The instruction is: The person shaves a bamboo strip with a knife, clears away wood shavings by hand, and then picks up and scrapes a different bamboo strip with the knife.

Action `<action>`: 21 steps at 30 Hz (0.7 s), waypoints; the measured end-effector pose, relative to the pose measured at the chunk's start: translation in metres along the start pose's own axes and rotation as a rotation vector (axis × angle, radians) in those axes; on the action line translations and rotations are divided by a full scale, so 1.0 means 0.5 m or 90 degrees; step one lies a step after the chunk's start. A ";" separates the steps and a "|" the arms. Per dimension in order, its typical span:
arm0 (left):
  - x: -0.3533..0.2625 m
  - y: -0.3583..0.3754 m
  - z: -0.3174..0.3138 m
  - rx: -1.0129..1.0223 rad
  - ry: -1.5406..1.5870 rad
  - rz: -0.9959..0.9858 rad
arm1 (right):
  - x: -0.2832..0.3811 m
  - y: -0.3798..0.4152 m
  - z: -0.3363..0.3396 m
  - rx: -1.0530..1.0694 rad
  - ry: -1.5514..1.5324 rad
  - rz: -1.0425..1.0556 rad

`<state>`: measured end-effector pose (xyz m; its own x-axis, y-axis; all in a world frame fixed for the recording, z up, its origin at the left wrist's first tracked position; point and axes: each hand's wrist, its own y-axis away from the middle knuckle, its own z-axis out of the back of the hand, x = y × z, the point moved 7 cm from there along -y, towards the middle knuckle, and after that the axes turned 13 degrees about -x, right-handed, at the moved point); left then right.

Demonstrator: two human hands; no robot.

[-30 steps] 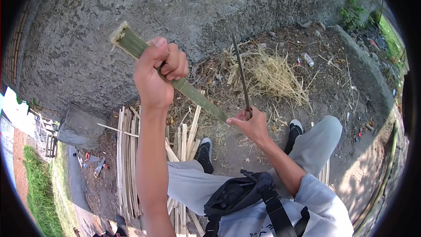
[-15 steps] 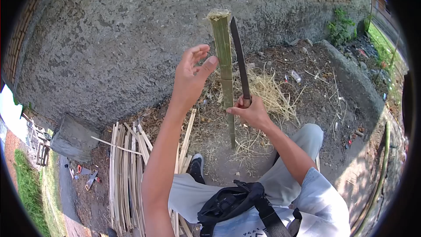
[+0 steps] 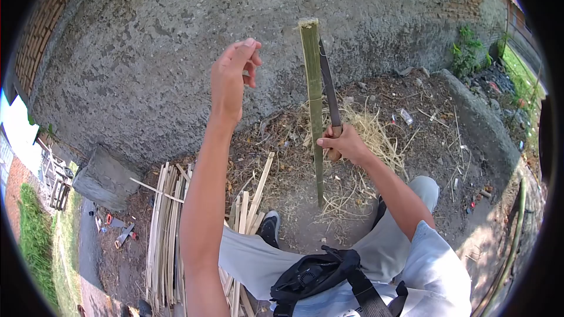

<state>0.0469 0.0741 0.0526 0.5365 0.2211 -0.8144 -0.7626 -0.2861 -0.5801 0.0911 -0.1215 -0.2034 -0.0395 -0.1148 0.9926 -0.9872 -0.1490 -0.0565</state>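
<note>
A long green bamboo piece stands nearly upright in front of me, its top end pale and frayed, its lower end near the ground. My right hand is closed around the wooden handle of a long dark blade, with the thumb against the bamboo. The blade points up, just right of and partly behind the bamboo. My left hand is raised to the left, apart from the bamboo, its fingers loosely curled with nothing seen in them.
Split bamboo strips lie in a bundle at the lower left. Pale shavings cover ground behind my right hand. A rough wall rises ahead. Saws lie at far left, beyond the strips and below a concrete block.
My left hand has moved left and up, away from the bamboo, and its fingers have curled. The bamboo, blade and right hand appear slightly further right as the view shifts.
</note>
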 end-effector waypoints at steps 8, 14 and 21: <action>-0.108 -0.062 -0.156 0.169 0.239 0.050 | -0.049 0.000 -0.025 0.063 -0.131 -0.082; -0.051 -0.078 -0.207 0.288 0.202 0.156 | -0.033 -0.012 -0.035 0.060 -0.055 -0.091; -0.039 -0.077 -0.122 -0.218 0.214 0.130 | 0.245 0.086 -0.033 -0.008 0.150 0.008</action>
<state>0.0879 0.0241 0.0902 0.5190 -0.1662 -0.8385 -0.7319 -0.5932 -0.3354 0.0415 -0.1258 -0.0825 -0.0855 0.1167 0.9895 -0.9882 -0.1366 -0.0692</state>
